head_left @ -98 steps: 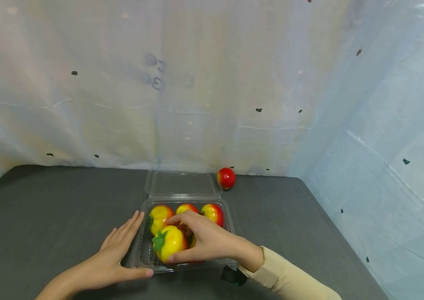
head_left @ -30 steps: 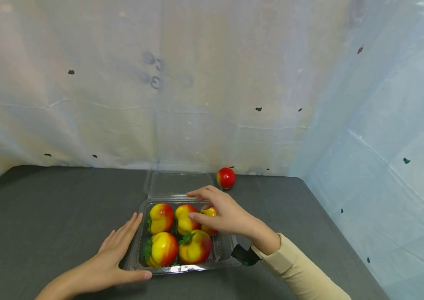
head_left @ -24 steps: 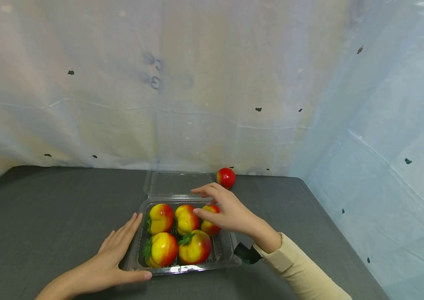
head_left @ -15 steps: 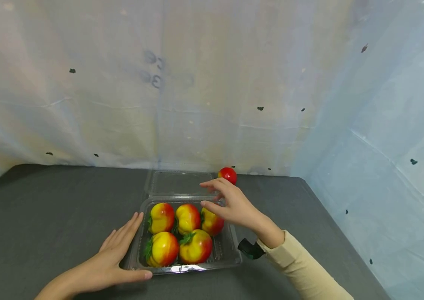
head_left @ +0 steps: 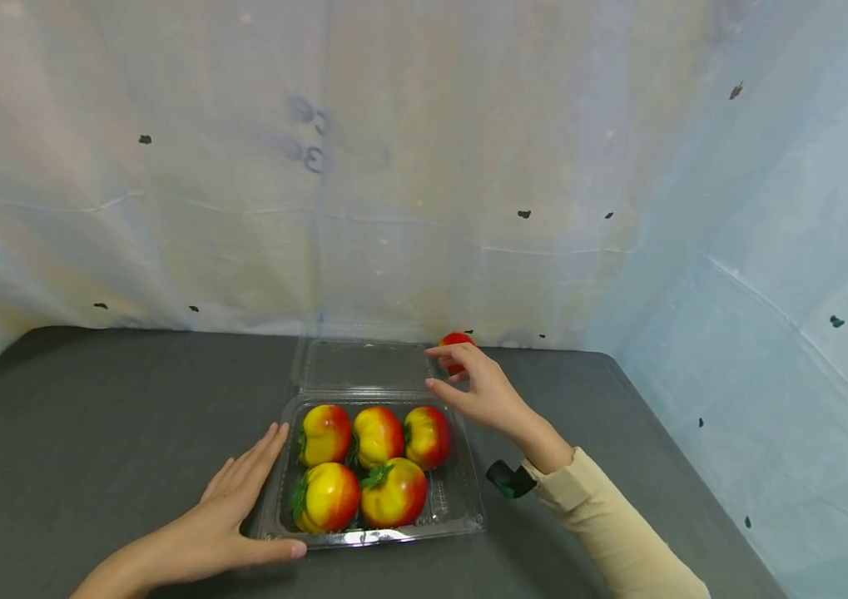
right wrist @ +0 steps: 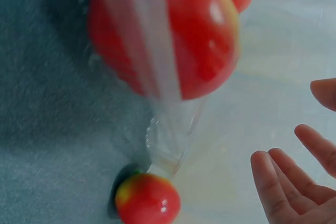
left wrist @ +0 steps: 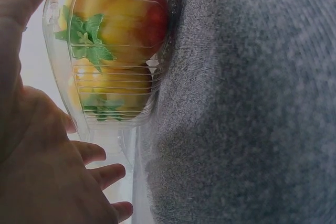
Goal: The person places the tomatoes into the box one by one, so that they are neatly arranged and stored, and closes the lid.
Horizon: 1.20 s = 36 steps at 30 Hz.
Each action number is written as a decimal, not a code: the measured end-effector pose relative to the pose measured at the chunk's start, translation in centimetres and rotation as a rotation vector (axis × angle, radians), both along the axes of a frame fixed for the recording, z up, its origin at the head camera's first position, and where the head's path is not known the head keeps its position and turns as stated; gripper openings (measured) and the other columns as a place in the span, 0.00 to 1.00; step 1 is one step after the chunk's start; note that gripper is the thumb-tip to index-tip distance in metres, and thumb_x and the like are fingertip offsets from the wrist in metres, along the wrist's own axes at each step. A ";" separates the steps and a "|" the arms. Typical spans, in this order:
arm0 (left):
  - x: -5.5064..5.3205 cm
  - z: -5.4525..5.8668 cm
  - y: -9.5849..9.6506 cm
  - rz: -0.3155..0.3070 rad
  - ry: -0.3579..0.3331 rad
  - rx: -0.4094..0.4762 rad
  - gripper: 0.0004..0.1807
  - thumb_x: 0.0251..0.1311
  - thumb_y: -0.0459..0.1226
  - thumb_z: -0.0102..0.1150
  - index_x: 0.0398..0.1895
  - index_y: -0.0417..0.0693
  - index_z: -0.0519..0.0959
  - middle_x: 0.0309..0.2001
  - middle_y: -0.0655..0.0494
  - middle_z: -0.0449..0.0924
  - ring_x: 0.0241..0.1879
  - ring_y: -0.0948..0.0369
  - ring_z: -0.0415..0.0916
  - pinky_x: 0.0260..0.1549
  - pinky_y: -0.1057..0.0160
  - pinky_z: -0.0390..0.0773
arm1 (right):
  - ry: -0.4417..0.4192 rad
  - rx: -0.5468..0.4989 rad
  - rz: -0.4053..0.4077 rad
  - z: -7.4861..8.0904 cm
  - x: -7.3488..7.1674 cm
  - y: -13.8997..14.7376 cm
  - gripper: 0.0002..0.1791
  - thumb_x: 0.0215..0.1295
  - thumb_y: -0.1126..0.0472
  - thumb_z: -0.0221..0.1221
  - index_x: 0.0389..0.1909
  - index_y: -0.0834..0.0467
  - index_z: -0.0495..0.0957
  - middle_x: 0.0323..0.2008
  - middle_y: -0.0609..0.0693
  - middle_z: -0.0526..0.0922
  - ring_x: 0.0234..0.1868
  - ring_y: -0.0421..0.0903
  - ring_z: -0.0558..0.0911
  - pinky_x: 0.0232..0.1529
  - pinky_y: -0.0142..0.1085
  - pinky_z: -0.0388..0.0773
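Grey tabletop (head_left: 131, 416): clear clamshell (head_left: 457, 503) of five fruits (head_left: 379, 437), seemingly persimmons; left hand (head_left: 221, 516) straight-fingered along its left; right hand (head_left: 482, 391) empty, loosely spread, near a sixth (head_left: 457, 338) by its lid (head_left: 364, 366).

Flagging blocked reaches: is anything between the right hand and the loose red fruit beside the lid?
Nothing visible stands between the right hand and the red fruit; the right wrist view shows open space there. The clear lid lies beside the fruit, not across the way.
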State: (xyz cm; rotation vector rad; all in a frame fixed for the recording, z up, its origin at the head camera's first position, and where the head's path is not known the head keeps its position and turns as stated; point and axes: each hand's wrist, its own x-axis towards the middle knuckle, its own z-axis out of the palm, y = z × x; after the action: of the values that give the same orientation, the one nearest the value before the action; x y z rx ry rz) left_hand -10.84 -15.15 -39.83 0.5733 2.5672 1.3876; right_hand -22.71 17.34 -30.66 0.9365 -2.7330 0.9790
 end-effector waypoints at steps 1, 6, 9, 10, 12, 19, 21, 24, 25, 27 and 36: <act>0.0 0.0 0.0 0.002 0.001 -0.001 0.64 0.46 0.52 0.72 0.77 0.65 0.33 0.76 0.39 0.26 0.71 0.30 0.28 0.57 0.25 0.25 | -0.001 0.002 -0.008 -0.1 -0.2 0.1 0.23 0.65 0.57 0.61 0.59 0.58 0.73 0.55 0.54 0.75 0.54 0.51 0.77 0.52 0.44 0.78; 0.0 0.0 0.0 0.005 0.000 -0.005 0.64 0.46 0.51 0.72 0.77 0.64 0.34 0.76 0.39 0.27 0.71 0.30 0.28 0.56 0.24 0.26 | -0.017 0.011 -0.036 -0.3 -0.8 0.4 0.23 0.65 0.56 0.60 0.60 0.58 0.73 0.57 0.55 0.75 0.53 0.54 0.78 0.52 0.46 0.78; 0.1 0.0 0.1 0.006 -0.008 -0.006 0.64 0.47 0.51 0.72 0.77 0.64 0.33 0.76 0.39 0.27 0.71 0.30 0.28 0.56 0.23 0.27 | -0.032 0.016 -0.041 -0.5 -1.0 0.5 0.24 0.66 0.56 0.60 0.60 0.58 0.73 0.59 0.57 0.73 0.52 0.57 0.78 0.52 0.49 0.77; 0.1 0.0 0.1 0.007 -0.011 -0.008 0.64 0.47 0.51 0.72 0.77 0.64 0.33 0.76 0.39 0.27 0.71 0.30 0.28 0.56 0.23 0.27 | -0.038 0.016 -0.043 -0.5 -1.1 0.6 0.24 0.66 0.56 0.60 0.61 0.58 0.72 0.59 0.57 0.73 0.51 0.57 0.79 0.52 0.50 0.77; 0.2 -0.1 0.1 0.006 -0.011 -0.006 0.64 0.47 0.51 0.72 0.77 0.64 0.33 0.76 0.39 0.27 0.71 0.30 0.28 0.56 0.24 0.27 | -0.041 0.017 -0.048 -0.7 -1.3 0.6 0.24 0.66 0.56 0.60 0.61 0.58 0.72 0.60 0.58 0.73 0.50 0.58 0.79 0.51 0.51 0.77; 0.4 -0.1 0.1 -0.012 -0.008 0.013 0.63 0.48 0.51 0.71 0.77 0.65 0.33 0.76 0.39 0.25 0.70 0.29 0.27 0.57 0.24 0.26 | -0.027 0.032 -0.079 -1.2 -2.0 0.8 0.24 0.65 0.56 0.60 0.61 0.57 0.73 0.59 0.59 0.73 0.44 0.54 0.80 0.46 0.48 0.79; 0.5 -0.1 0.1 -0.026 -0.011 0.027 0.63 0.49 0.50 0.71 0.77 0.65 0.32 0.76 0.40 0.24 0.71 0.30 0.26 0.57 0.24 0.24 | -0.028 0.035 -0.085 -1.3 -2.2 0.9 0.24 0.65 0.56 0.60 0.61 0.56 0.73 0.58 0.60 0.74 0.43 0.53 0.80 0.45 0.47 0.79; 0.6 -0.1 0.1 -0.041 -0.021 0.042 0.62 0.51 0.49 0.70 0.77 0.66 0.32 0.76 0.42 0.24 0.71 0.32 0.25 0.57 0.25 0.23 | -0.039 0.025 -0.089 -1.5 -2.6 0.9 0.24 0.65 0.56 0.60 0.61 0.57 0.73 0.58 0.61 0.74 0.44 0.54 0.80 0.47 0.49 0.78; 0.7 -0.1 0.1 -0.042 -0.023 0.043 0.61 0.51 0.49 0.70 0.76 0.66 0.32 0.76 0.42 0.24 0.71 0.32 0.25 0.57 0.25 0.23 | -0.043 0.022 -0.090 -1.6 -2.6 1.0 0.24 0.65 0.56 0.60 0.61 0.57 0.73 0.58 0.61 0.74 0.45 0.54 0.80 0.48 0.49 0.78; 0.7 -0.1 0.1 -0.045 -0.024 0.043 0.61 0.51 0.49 0.69 0.76 0.66 0.32 0.76 0.42 0.24 0.71 0.32 0.25 0.57 0.25 0.24 | -0.047 0.017 -0.093 -1.7 -2.9 1.0 0.24 0.65 0.56 0.60 0.61 0.57 0.72 0.59 0.61 0.73 0.47 0.56 0.80 0.49 0.50 0.78; 0.8 -0.1 0.3 -0.022 -0.027 0.029 0.63 0.49 0.50 0.71 0.76 0.66 0.32 0.76 0.40 0.24 0.70 0.30 0.26 0.57 0.24 0.24 | -0.077 0.024 -0.138 -2.3 -3.8 1.0 0.24 0.65 0.55 0.60 0.61 0.57 0.72 0.60 0.60 0.72 0.50 0.57 0.78 0.51 0.50 0.78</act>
State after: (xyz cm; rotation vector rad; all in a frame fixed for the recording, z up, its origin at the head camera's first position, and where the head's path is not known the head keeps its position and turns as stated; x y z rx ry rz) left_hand -10.07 -14.83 -39.89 0.5819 2.5154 1.4181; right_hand -26.50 18.34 -32.93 0.7166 -2.8337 0.9789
